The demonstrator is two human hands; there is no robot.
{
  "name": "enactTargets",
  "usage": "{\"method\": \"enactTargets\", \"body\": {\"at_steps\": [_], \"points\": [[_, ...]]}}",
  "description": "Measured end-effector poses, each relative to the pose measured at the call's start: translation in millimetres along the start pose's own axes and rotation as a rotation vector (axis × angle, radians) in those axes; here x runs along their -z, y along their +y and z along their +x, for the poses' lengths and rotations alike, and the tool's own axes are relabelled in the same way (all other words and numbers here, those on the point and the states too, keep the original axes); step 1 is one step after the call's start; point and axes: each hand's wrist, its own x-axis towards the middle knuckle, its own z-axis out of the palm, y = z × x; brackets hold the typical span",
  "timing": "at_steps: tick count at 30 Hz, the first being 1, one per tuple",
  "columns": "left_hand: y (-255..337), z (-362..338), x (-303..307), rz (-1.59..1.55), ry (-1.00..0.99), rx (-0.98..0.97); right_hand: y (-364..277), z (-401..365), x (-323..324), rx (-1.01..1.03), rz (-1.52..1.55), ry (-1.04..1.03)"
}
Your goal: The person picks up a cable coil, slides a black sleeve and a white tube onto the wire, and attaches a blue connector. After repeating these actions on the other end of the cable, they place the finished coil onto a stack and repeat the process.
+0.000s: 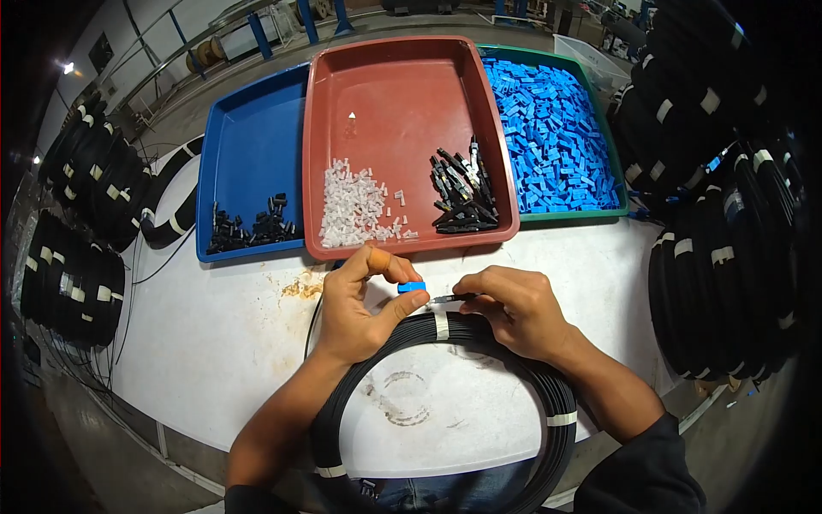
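Observation:
Between thumb and fingers, my left hand holds a small blue connector piece. My right hand pinches a thin black piece with a pale tip, which points left toward the blue piece. The two stand close together; whether they touch is too small to tell. Below both hands lies a large coil of black cable, bound with white tape bands. A bandage-like orange wrap shows on a finger of my left hand.
Behind my hands are a red tray with clear pieces and black parts, a blue tray with black pieces, and a green tray full of blue pieces. Stacked cable coils stand left, more coils right, around the white table.

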Motion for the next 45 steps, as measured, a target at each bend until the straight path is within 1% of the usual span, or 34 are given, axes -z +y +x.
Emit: {"method": "enactTargets", "body": {"at_steps": [2, 3, 4, 6, 17, 19, 22, 24, 26, 28, 29, 30, 31, 33, 37, 39, 40, 42, 44, 45], "points": [[3, 0, -1, 0.01, 0.005, -0.002, 1, 0, -1, -0.013, 0.02, 0.038], [7, -1, -2, 0.02, -0.002, 0.032, 1, 0, -2, -0.021, 0.042, 0.073], [9, -1, -2, 0.029, -0.008, 0.065, 1, 1, -1, -0.021, 0.039, 0.071], [9, 0, -1, 0.042, -0.02, 0.06, 0, 1, -1, -0.009, 0.035, 0.093], [11, 0, -3, 0.133, -0.044, 0.046, 1, 0, -2, 0.016, 0.048, 0.068], [11, -1, -3, 0.141, -0.055, 0.09, 2, 0, -2, 0.02, 0.05, 0.058], [10, 0, -2, 0.206, -0.088, 0.073, 2, 0, -1, 0.032, -0.01, 0.045], [11, 0, -4, 0.208, -0.097, 0.088, 4, 0, -2, 0.089, -0.038, 0.044], [12, 0, -5, 0.211, -0.107, 0.103, 1, 1, -5, 0.073, -0.009, 0.068], [13, 1, -5, 0.307, -0.142, -0.012, -1, 1, -6, 0.059, 0.019, 0.092], [12, 1, -4, 0.308, -0.141, -0.012, -2, -1, -6, -0.008, -0.009, 0.083], [12, 1, -4, 0.333, -0.154, -0.087, -3, -1, -7, -0.075, -0.038, 0.073], [11, 1, -4, 0.358, -0.168, -0.163, -4, -1, -6, -0.074, -0.038, 0.072], [11, 1, -3, 0.365, -0.167, -0.159, -6, -1, -3, -0.208, -0.126, 0.007], [15, 3, -5, 0.381, -0.132, -0.169, -6, -1, -3, -0.155, -0.035, 0.059], [16, 1, -4, 0.425, -0.12, -0.157, -8, -1, -1, -0.081, -0.017, 0.067], [16, 0, -3, 0.469, -0.107, -0.147, -8, 0, -1, -0.081, -0.018, 0.067], [12, 1, -3, 0.448, -0.095, -0.156, -9, 1, -1, -0.016, 0.03, 0.111], [11, 1, -2, 0.426, -0.081, -0.166, -9, 1, 1, -0.047, 0.009, 0.112], [11, 1, -2, 0.437, -0.092, -0.204, -9, 0, 2, -0.079, -0.013, 0.115]]}}
